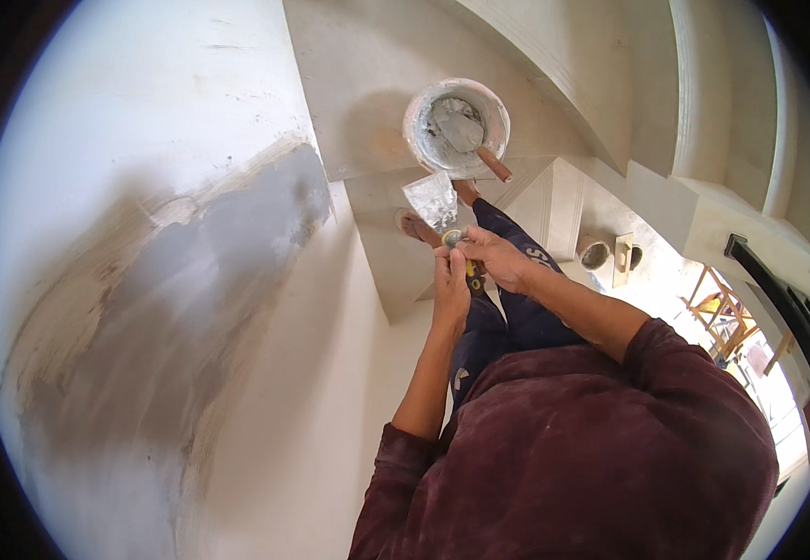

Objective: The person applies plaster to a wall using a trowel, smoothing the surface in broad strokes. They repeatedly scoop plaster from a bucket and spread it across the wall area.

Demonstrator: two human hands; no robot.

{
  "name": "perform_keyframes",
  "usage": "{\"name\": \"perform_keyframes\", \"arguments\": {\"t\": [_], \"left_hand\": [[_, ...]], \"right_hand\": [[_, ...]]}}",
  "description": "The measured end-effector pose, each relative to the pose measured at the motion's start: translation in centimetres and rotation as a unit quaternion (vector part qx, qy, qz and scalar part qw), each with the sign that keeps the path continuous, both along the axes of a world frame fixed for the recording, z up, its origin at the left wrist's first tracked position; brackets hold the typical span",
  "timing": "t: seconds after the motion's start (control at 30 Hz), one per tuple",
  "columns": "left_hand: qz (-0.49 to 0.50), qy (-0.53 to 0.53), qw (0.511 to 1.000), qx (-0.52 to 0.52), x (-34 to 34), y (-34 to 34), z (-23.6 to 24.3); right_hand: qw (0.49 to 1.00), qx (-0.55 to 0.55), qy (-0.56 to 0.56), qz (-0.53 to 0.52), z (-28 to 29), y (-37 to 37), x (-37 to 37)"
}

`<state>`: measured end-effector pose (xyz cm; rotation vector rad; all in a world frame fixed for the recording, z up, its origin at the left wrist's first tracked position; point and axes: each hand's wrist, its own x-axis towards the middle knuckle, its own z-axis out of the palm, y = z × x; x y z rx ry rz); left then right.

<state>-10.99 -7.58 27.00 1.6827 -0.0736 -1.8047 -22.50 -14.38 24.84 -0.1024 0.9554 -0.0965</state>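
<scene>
My left hand (452, 280) and my right hand (503, 259) meet in front of my legs, closed around a putty knife (433, 201) with a wide, grey-smeared blade and a yellow and black handle. A small round metal and yellow piece (452, 237) shows between my fingers; I cannot make out what it is. Beyond the blade, a round white bucket (412, 126) holds grey paste (456, 126), with a brown handle (498, 168) sticking out. On the wall (228, 65) to my left is a broad patch of smoothed grey plaster (209, 271).
I stand on pale stairs (741, 121) that curve up at the right. A dark railing (778, 299) runs along the right. On the lower level are a container (594, 252), an upright board (623, 257) and wooden frames (722, 313).
</scene>
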Motion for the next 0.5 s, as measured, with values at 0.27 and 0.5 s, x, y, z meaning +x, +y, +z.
{"name": "perform_keyframes", "arguments": {"t": [0.27, 0.5], "left_hand": [[0.023, -0.024, 0.998, 0.056, 4.0, 3.3, -1.7], [0.042, -0.041, 0.993, 0.103, 6.2, 7.0, -1.3]], "right_hand": [[0.643, -0.490, 0.411, 0.422, -16.3, -5.1, -5.3], [0.641, -0.387, 0.402, 0.528, -21.5, -5.4, -4.5]]}}
